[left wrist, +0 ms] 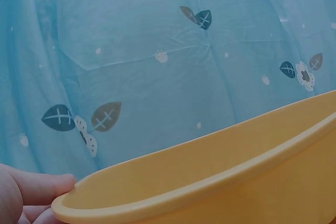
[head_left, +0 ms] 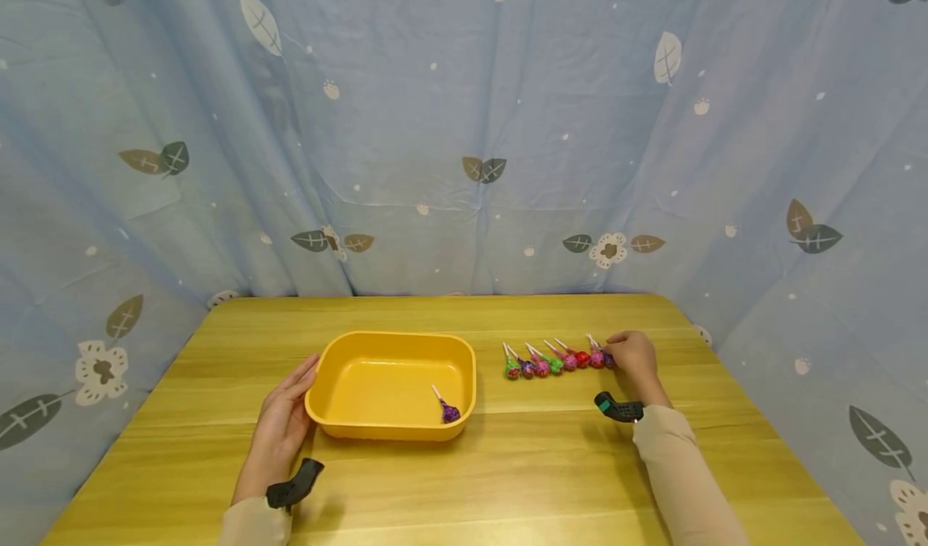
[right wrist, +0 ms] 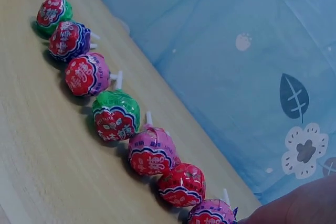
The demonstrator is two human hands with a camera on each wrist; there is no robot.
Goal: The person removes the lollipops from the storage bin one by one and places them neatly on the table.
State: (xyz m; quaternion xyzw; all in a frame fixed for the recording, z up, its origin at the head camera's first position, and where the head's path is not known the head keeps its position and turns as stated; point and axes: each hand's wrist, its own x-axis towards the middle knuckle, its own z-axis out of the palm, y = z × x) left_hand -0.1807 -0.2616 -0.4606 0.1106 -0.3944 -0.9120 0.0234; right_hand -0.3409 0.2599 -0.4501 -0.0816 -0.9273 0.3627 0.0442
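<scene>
Right hand (head_left: 635, 358) grip hides the end lollipop (head_left: 607, 359), pinch unclear; left hand (head_left: 284, 423) rests flat against tub (head_left: 325, 369).

A: What sort of place is shown?

B: A staged recording booth is suggested: a light wooden tabletop (head_left: 507, 465) is enclosed on three sides by a draped blue leaf-and-flower-printed cloth backdrop (head_left: 464, 127).

A: Is any room furniture seen?

B: Only the backdrop is seen behind it.

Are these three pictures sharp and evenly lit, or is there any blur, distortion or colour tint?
Head view: even soft light, faint shadows under the yellow tub; wide lens bends the table edges. Left wrist view: bluish tint, the left hand is soft at the frame corner. Right wrist view: the lollipops are sharp, the right hand is dim and blurred.
</scene>
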